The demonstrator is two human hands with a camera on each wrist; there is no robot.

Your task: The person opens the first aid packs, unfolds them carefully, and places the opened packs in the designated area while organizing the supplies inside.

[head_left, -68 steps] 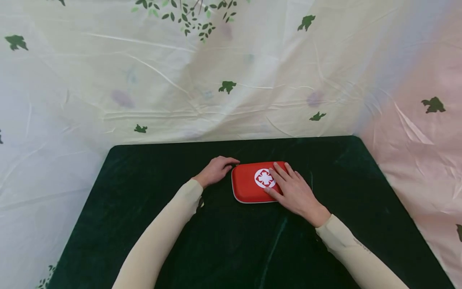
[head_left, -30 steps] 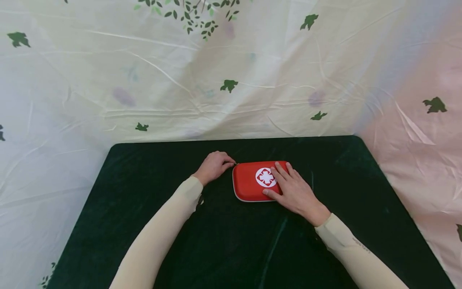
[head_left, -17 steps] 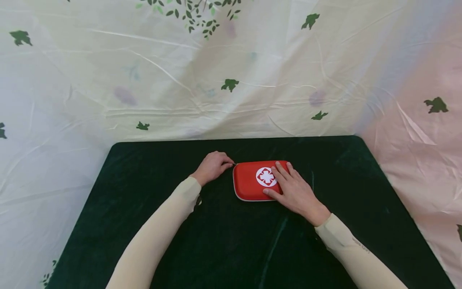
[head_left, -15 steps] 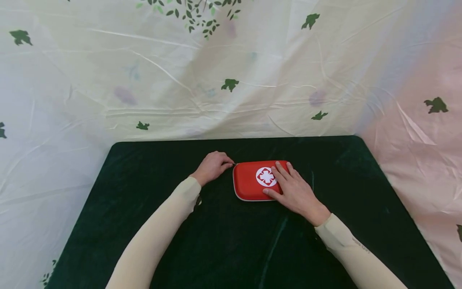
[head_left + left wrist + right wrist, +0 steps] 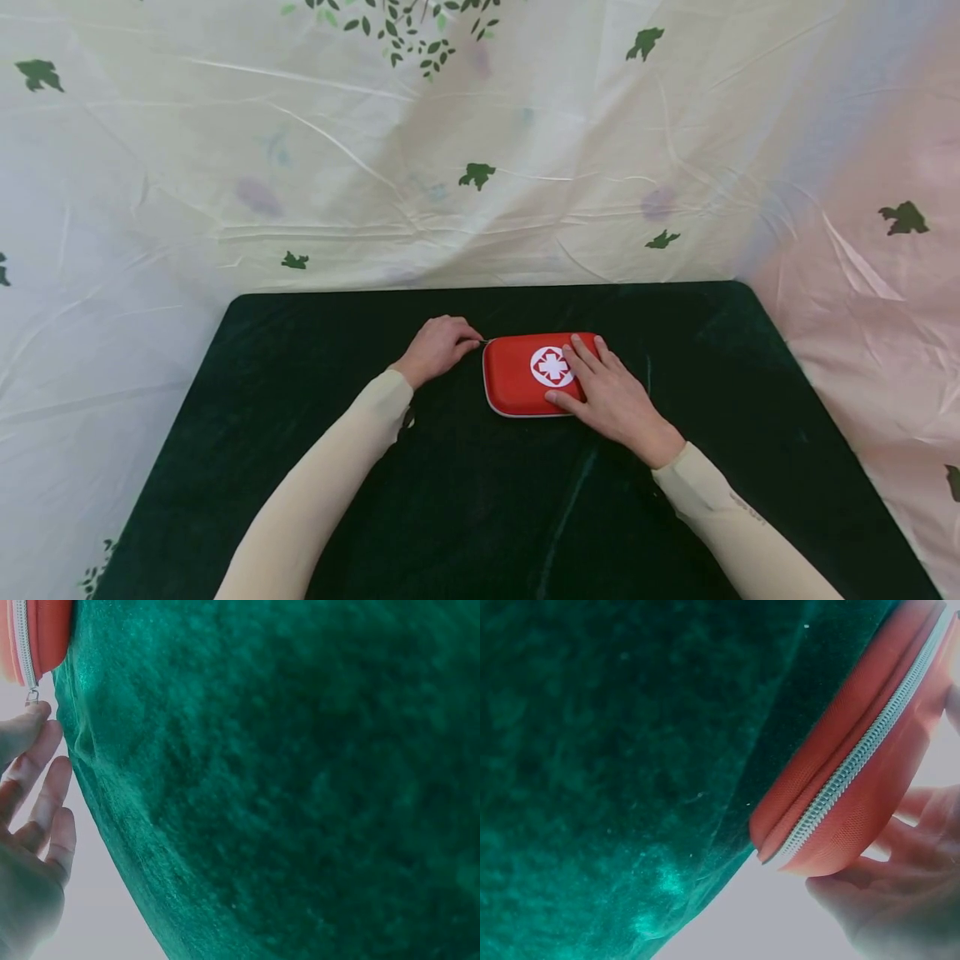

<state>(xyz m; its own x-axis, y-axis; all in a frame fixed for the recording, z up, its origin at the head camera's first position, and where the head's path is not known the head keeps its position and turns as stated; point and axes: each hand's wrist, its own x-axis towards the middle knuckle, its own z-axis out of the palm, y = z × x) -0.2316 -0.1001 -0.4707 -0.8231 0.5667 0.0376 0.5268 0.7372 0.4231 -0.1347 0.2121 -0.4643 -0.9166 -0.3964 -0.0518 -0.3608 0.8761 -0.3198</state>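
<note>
A red first-aid case (image 5: 513, 379) with a white cross emblem lies flat on the dark green cloth. At its far left corner my left hand (image 5: 438, 348) pinches the zipper pull (image 5: 32, 695) between thumb and forefinger, the other fingers loosely bent. My right hand (image 5: 618, 400) rests with spread fingers on the right part of the lid, covering that end. In the right wrist view the silver zipper (image 5: 847, 769) runs closed along the side of the case, and the fingers lie over the lid.
The green cloth (image 5: 465, 517) covers a table with rounded far corners. Behind it hangs a pale fabric backdrop (image 5: 375, 167) printed with green leaves, turning pinkish on the right side.
My left hand, earlier with fingers extended at the case's corner, has taken hold of the zipper pull and since drawn slightly left. The right hand stays on the lid.
</note>
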